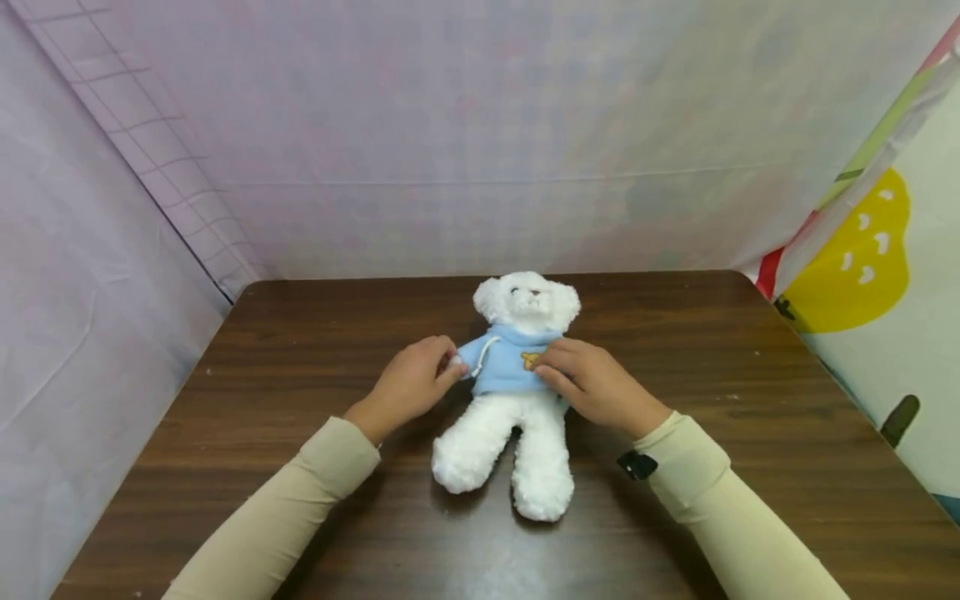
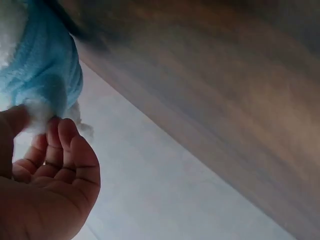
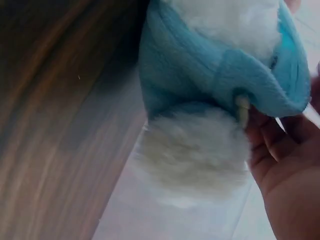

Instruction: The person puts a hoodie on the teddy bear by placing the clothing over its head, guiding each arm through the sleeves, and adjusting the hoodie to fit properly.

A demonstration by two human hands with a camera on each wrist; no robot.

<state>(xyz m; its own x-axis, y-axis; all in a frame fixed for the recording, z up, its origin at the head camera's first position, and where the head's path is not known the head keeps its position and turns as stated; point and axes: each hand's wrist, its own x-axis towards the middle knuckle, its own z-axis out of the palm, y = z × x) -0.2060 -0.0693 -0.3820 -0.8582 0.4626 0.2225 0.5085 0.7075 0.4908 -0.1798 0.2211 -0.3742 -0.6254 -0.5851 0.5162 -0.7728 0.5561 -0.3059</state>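
Note:
A white plush teddy bear (image 1: 528, 304) in a light blue hoodie (image 1: 504, 358) lies on its back, its legs toward the person. My left hand (image 1: 408, 379) pinches the paw at the end of the sleeve on the left; the left wrist view shows thumb and fingers on either side of the white paw (image 2: 39, 114). Over the hoodie's right side, beside the small bear print (image 1: 529, 361), my right hand (image 1: 596, 383) grips the cloth. Up close in the right wrist view, its fingers lie against the blue cloth (image 3: 200, 75) near a round white furry part (image 3: 195, 155).
The dark brown wooden table (image 1: 322, 325) fills the space around the bear. Behind it hangs a pale curtain (image 1: 480, 150), with another white cloth (image 1: 67, 292) on the left. A printed sheet with a yellow shape (image 1: 855, 275) hangs at the right.

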